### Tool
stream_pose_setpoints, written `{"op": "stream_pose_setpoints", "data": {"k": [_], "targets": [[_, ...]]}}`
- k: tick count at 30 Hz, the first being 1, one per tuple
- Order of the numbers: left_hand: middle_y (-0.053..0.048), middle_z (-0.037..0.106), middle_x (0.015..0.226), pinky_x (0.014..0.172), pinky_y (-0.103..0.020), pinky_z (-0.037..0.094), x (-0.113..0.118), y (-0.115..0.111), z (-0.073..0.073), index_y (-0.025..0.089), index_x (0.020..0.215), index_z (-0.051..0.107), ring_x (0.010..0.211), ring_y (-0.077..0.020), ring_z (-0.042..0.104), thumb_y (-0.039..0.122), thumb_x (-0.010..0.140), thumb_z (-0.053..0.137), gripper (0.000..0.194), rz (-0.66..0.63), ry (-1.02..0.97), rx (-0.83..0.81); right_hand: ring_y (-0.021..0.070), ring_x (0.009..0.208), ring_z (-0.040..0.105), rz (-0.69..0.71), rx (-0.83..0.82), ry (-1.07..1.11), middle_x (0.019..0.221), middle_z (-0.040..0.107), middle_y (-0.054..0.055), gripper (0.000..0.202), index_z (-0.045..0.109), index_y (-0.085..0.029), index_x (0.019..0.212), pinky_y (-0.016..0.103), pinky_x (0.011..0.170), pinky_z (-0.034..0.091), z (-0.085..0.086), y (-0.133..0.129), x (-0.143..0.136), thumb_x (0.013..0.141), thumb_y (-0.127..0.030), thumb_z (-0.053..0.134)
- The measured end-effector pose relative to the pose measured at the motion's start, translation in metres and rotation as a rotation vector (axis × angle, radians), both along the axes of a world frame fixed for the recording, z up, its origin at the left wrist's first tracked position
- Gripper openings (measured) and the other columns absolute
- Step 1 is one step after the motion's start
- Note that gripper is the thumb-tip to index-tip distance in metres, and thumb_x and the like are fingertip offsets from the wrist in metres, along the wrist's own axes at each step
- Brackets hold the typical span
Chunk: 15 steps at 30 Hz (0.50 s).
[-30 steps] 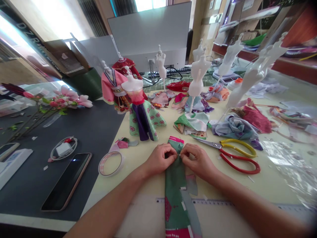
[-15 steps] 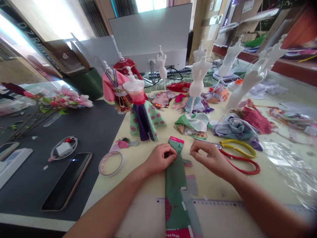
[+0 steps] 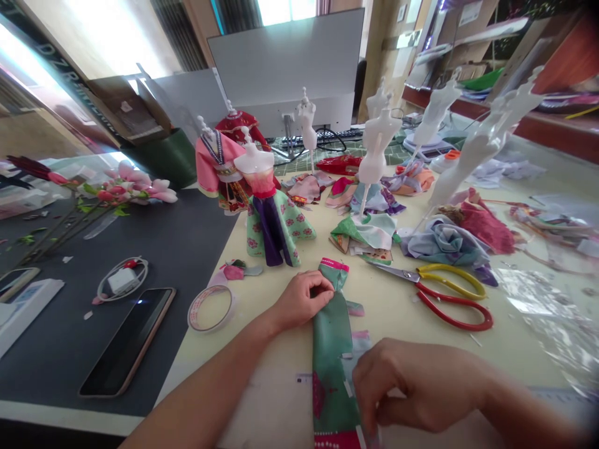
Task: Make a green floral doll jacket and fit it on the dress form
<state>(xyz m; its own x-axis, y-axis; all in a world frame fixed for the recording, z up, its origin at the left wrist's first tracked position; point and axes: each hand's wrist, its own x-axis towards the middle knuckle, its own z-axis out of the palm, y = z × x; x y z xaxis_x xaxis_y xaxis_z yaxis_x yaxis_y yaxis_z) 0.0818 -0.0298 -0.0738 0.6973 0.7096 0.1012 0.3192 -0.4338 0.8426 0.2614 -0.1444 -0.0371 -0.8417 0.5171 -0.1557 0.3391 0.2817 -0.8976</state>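
Observation:
A long green fabric strip (image 3: 331, 330) with pink, beaded end bands runs down the table in front of me. My left hand (image 3: 304, 298) is closed in a pinch at its left edge, just below the upper band. Small white tape-like pieces (image 3: 347, 388) sit along the strip's right edge. Over that edge, near the lower end, is my right hand (image 3: 407, 383) with its fingers curled and pressed together. A bit of white shows among those fingers, but what they grip is hidden. Pale fabric scraps (image 3: 358, 343) peek out from beneath the strip.
Scissors (image 3: 449, 293) with yellow and red handles lie at right. A tape roll (image 3: 211, 308) and a phone (image 3: 128, 343) lie at left. Dressed mini mannequins (image 3: 271, 199), bare white ones (image 3: 374, 146) and fabric piles (image 3: 444, 240) stand behind. A ruler (image 3: 303, 378) is partly covered.
My right hand has moved from beside the scissors down toward me, to the strip's lower right edge. The scissors' blades now show. My left hand keeps its place on the strip.

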Motion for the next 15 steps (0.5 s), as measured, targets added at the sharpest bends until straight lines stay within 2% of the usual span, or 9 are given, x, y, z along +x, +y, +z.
{"op": "stream_pose_setpoints", "data": {"k": [5,11,13,15], "targets": [[-0.001,0.059,0.072,0.062,-0.021,0.040,0.000,0.000,-0.001,0.014,0.071,0.062,0.068,-0.0110,0.053,0.016,0.077,0.055,0.009,0.002,-0.005,0.001,0.0122,0.080,0.060,-0.011,0.029,0.079,0.084,0.066,0.002,0.039,0.071,-0.015,0.083,0.018,0.071,0.045,-0.003,0.000,-0.003,0.067,0.006,0.042],[-0.001,0.059,0.072,0.063,-0.022,0.040,-0.001,0.001,-0.003,0.015,0.072,0.062,0.068,-0.0114,0.053,0.017,0.076,0.055,0.009,-0.002,0.005,0.001,0.0163,0.083,0.061,0.184,0.007,0.188,0.088,0.067,0.006,0.022,0.068,-0.012,0.083,0.021,0.077,0.046,-0.003,-0.003,-0.012,0.068,-0.006,0.054],[-0.001,0.058,0.072,0.062,-0.022,0.040,-0.001,0.001,-0.003,0.015,0.073,0.062,0.068,-0.0114,0.053,0.017,0.076,0.055,0.009,-0.003,0.008,0.002,0.0159,0.082,0.061,0.164,0.001,0.217,0.087,0.067,0.006,0.020,0.068,-0.012,0.081,0.021,0.077,0.046,0.002,-0.003,-0.012,0.070,-0.005,0.052],[-0.001,0.058,0.072,0.062,-0.022,0.040,-0.001,0.001,-0.002,0.015,0.072,0.062,0.068,-0.0116,0.053,0.017,0.076,0.054,0.009,-0.002,0.009,0.004,0.0149,0.083,0.061,0.072,0.004,0.209,0.089,0.068,0.006,0.024,0.067,-0.012,0.081,0.022,0.078,0.046,0.008,-0.002,-0.010,0.073,-0.001,0.048]]}}
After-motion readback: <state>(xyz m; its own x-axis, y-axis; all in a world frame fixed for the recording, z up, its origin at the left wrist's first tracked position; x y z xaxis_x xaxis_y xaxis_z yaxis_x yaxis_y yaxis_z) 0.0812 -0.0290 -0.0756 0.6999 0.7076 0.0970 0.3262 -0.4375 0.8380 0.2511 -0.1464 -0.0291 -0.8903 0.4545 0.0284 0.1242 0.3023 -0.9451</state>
